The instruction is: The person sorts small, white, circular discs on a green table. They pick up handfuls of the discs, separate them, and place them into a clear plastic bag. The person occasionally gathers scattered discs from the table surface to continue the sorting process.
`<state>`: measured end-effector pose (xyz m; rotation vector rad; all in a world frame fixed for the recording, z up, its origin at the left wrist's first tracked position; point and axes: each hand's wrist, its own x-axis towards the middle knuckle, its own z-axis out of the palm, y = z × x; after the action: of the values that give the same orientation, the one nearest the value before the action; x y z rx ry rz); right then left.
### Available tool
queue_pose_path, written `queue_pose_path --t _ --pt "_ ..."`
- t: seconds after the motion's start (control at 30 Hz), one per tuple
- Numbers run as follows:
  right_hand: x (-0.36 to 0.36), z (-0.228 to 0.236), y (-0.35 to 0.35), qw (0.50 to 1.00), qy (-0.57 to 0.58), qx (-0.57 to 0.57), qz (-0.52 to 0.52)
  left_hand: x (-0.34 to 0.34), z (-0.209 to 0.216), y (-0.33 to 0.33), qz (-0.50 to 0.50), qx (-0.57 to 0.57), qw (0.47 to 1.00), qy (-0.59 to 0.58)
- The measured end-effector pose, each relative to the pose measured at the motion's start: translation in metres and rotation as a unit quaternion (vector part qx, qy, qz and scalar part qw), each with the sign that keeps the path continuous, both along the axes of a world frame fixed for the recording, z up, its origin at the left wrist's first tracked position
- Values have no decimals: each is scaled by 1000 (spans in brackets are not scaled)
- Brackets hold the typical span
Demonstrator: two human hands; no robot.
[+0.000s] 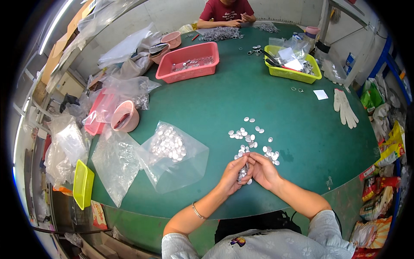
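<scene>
Small silvery oval metal pieces (243, 172) fill my left hand (232, 176), whose fingers curl around them. My right hand (264, 172) meets it, with its fingertips pressed together against the left fingertips. Whatever those right fingers pinch is too small or hidden to make out. Both hands are just above the near part of the green table. Beyond them lie scattered loose oval pieces (250, 138), some single and some in clusters. A clear plastic bag (189, 168) to the left holds a heap of the same kind of pieces (168, 144).
A red tub (187, 74) with small metal parts stands farther back. At the back right is a yellow-green basket (297, 77) holding bags and parts. A white glove (343, 110) rests near the right edge. Across the table, a person (226, 11) handles small parts.
</scene>
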<state>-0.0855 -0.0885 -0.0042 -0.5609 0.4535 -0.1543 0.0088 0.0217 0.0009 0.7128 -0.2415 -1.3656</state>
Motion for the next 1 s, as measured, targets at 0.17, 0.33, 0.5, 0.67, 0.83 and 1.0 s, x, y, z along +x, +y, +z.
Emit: queue_pose_path --t 0.17,0.33,0.5,0.67,0.83,1.0 --pt "1 9 -1 994 7 -93 -63 -3 3 -10 58 1 998 -14" --pt "6 5 4 990 -19 -134 -35 1 -2 -2 97 28 994 -33" --pt "2 12 16 965 25 -245 -84 -5 -28 -4 123 -64 990 3" --pt "0 8 27 931 -15 -347 -115 -10 -14 -11 128 -47 990 -18" --pt "6 -4 27 854 -22 -486 -182 -13 -23 -20 162 -58 984 -42" --pt "14 4 20 853 -83 -488 -167 -10 -19 -35 153 -123 973 120"
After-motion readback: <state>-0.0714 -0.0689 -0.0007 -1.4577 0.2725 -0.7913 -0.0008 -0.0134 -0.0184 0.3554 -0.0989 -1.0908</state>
